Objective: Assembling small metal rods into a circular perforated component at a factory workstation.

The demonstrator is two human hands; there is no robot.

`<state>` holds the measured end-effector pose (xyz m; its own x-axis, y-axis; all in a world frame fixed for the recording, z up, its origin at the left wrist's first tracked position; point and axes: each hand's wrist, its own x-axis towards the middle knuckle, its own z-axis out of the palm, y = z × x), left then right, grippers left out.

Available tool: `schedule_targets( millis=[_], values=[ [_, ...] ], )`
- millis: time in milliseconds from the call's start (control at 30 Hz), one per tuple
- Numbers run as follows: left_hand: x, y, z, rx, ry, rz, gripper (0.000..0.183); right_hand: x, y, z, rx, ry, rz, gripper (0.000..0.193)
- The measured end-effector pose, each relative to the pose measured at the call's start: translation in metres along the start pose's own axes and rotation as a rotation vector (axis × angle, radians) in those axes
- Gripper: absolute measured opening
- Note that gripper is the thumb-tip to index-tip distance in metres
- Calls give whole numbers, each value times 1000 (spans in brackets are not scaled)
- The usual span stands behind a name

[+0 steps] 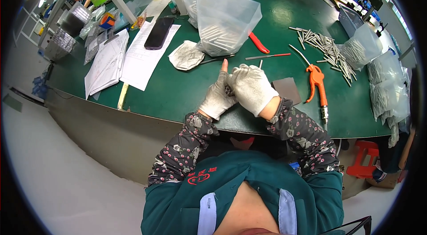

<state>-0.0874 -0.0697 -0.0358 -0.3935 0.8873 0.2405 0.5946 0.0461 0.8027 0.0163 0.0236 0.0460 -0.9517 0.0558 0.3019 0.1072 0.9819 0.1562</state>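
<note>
Both my hands wear whitish work gloves and meet just inside the table's near edge. My left hand (218, 97) is closed, its bare thumb tip pointing up; a small dark patch shows between the hands, too hidden to name. My right hand (253, 88) is closed beside it, and a short metal pin (261, 63) pokes out past its fingers. Beyond them lie a red-handled file (267, 56), a dark slim tool (217, 59) and a crumpled white cloth (186, 56). A grey square sheet (287, 90) is right of my right hand.
An orange air blow gun (316, 81) lies at right, near a pile of metal pins (327, 50) and bagged pins (387, 88). Clear plastic bins (222, 17) of pins stand ahead. Papers (144, 64) and a phone (159, 33) lie left; a red stool (365, 159) stands below.
</note>
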Motion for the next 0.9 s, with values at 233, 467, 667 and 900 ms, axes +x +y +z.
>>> schedule_targets(
  millis=[233,467,667,900],
  values=[
    [-1,25,-9,-201,-39,-99,62,-24,17,-24,327,205,297,20],
    [0,30,-11,-261,-126,-199,50,-96,34,-11,-122,-119,514,65],
    [0,24,-10,-155,-120,-174,39,-83,25,-18,289,129,429,51],
    [1,12,1,-622,-63,-136,47,-41,26,-15,492,274,78,38]
  ],
)
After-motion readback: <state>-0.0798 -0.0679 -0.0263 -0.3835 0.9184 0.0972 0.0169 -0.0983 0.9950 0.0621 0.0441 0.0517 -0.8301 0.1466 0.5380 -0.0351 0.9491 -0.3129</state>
